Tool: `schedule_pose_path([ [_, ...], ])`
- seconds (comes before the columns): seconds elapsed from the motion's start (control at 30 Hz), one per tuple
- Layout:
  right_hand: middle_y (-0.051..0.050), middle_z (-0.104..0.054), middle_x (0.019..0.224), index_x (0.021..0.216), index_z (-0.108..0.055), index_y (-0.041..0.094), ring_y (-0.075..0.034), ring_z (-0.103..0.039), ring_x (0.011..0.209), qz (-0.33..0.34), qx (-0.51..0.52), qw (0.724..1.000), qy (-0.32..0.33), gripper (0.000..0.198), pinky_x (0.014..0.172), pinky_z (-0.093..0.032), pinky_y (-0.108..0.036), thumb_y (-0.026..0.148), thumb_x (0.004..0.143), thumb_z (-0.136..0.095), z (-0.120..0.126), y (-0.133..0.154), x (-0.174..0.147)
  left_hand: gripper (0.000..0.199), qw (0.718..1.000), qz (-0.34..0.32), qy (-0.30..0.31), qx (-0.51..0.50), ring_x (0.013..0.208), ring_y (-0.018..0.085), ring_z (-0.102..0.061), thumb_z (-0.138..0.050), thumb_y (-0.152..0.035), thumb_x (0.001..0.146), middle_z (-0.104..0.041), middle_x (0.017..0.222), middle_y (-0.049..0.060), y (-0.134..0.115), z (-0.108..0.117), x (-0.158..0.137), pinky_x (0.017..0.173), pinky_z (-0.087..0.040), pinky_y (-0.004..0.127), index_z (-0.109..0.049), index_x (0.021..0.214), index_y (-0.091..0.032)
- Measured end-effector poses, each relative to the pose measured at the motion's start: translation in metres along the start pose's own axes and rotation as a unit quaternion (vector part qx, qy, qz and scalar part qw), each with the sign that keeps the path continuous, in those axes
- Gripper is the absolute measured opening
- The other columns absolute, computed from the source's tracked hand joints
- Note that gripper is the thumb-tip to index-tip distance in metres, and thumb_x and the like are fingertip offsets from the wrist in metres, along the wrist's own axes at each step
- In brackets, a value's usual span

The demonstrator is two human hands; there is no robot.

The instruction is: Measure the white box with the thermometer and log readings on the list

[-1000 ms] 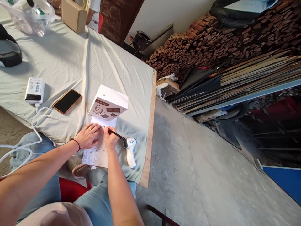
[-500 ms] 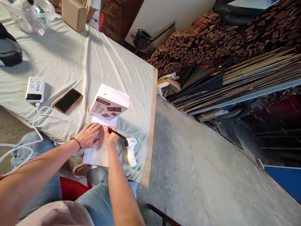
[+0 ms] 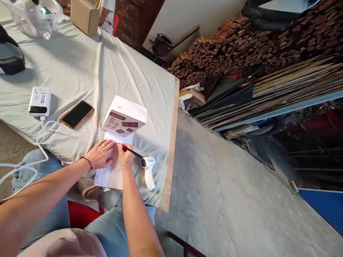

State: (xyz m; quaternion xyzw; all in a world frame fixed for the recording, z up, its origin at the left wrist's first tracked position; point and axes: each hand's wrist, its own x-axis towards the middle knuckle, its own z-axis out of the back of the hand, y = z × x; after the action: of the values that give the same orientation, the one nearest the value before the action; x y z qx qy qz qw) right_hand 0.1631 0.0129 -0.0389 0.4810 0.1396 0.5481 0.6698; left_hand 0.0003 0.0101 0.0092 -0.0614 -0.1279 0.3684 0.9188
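In the head view, the paper (image 3: 107, 177) lay at the lower middle of the frame, beneath both hands: the left hand (image 3: 100, 154) rested flat across its left side with the fingers extended and holding nothing, while the right hand (image 3: 125, 157) was closed around a black pen (image 3: 134, 152). The pen slanted down to the right from its tip, near the left fingertips, towards the head of a white and blue handheld thermometer (image 3: 149, 174); whether the two touched could not be told. Just above the hands, a white box (image 3: 128, 107) stood at the paper's upper end, its brown band seeming to read "NutriMotion", with "Super Meal" in larger letters underneath. Left of centre on the cloth-covered table (image 3: 72, 64) lay a dark-screened phone (image 3: 77, 114), and farther left a white power bank (image 3: 40, 98) with a cable (image 3: 37, 137) plugged in; its blue print was too small to read. The rows of handwriting on the paper were likewise illegible, and the hands hid part of the sheet. At the upper left, a clear tub (image 3: 52, 16) was cut off by the frame, and a cardboard box (image 3: 85, 18) partly concealed another person (image 3: 108, 16).
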Motion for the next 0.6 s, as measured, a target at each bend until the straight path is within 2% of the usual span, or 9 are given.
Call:
schedule_pose_path([
  [0.33,-0.004,-0.07,0.079,0.083,-0.061,0.02,-0.015,-0.064,0.075,0.001,-0.051,0.999,0.013,0.023,0.075,-0.054,-0.028,0.038,0.09,-0.049,0.0091,-0.0009,0.0051,0.058,0.999,-0.01,0.023,-0.021,0.143,0.029,-0.035,-0.053,-0.035,0.087,-0.046,0.148,0.018,-0.0015,0.0,0.0076,0.121,-0.023,0.043,-0.049,0.136,-0.004],
  [0.6,-0.003,-0.07,0.081,0.085,-0.06,0.02,-0.015,-0.064,0.076,0.004,-0.04,0.999,0.013,0.02,0.078,-0.053,-0.028,0.036,0.09,-0.049,0.0098,-0.0029,0.0059,0.059,0.999,-0.009,0.024,-0.029,0.144,0.029,-0.033,-0.053,-0.034,0.087,-0.045,0.149,0.018,-0.0019,-0.0028,0.0081,0.121,-0.022,0.044,-0.048,0.137,-0.005],
])
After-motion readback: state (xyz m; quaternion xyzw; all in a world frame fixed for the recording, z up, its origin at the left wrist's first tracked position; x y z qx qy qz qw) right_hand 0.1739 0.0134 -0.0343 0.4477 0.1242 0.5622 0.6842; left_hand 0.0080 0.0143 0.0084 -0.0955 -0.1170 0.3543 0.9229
